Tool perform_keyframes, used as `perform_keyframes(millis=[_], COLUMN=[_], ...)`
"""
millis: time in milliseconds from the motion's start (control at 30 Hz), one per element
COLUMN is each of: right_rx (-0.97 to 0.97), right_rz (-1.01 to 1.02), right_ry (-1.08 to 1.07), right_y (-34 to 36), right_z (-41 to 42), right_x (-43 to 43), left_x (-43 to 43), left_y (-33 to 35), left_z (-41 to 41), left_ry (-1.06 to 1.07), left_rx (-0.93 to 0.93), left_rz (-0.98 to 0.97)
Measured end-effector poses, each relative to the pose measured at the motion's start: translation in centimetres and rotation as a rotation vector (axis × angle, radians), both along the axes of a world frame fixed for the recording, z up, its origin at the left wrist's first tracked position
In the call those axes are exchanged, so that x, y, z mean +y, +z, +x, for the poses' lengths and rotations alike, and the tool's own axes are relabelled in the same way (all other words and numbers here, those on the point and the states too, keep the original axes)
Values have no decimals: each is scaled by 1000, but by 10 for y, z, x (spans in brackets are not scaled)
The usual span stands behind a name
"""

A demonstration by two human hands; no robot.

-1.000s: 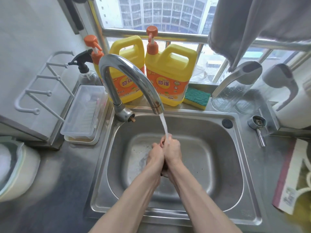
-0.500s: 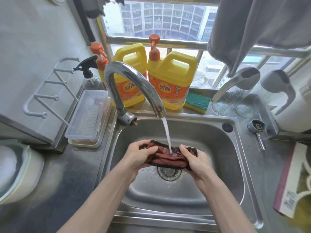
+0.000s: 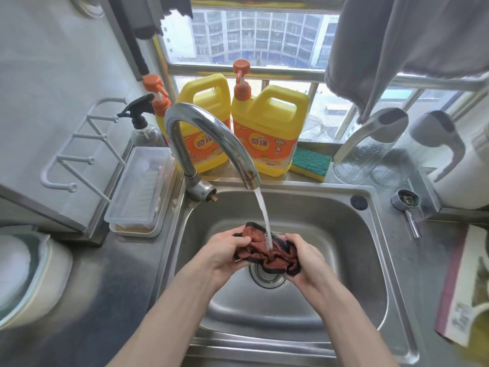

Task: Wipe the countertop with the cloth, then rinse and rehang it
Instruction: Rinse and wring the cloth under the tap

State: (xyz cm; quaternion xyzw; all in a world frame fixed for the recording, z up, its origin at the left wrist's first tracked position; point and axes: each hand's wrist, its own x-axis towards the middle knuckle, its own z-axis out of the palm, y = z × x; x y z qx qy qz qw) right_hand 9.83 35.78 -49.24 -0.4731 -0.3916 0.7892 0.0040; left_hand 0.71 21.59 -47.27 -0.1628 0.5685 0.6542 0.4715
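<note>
Cloth bunched under the running tap.
We judge it limp and sodden; left hand and right hand, grip clamped on opposite ends, hold it well.

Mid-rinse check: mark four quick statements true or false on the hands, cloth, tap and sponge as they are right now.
1. The left hand and right hand both grip the cloth. True.
2. The tap is off. False: water runs from it onto the cloth.
3. The cloth is held over the sink. True.
4. The sponge lies inside the sink. False: it sits on the ledge behind, beside a yellow bottle.
</note>
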Motion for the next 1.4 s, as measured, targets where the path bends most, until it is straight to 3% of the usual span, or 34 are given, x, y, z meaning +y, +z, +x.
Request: perform_keyframes(millis=[267,400,633,933,1100,1200,1300,1400], right_rx=[-52,-82,-66,-11,-67,-91,-79,-1], right_rz=[-270,-134,238,383,370,257,15,-226], right_ry=[-69,-105,-184,-100,-120,-107,-88,-7], right_y=[-19,-14,12,47,33,11,-5,-5], right_z=[-21,-13,8,14,13,4,-9,-16], right_x=[-33,-21,-3,9,15,6,-14,-29], left_x=[-4,-12,13,39,24,15,9,4], left_y=[10,5,-15,-10,4,8,17,23], left_z=[-7,-12,3,0,-5,-7,-5,-5], left_ry=[-7,19,15,142,179,104,-9,-20], left_rx=[116,200,116,-232,-253,-154,-21,123], left_rz=[-39,-129,-187,-18,23,48,83,-13])
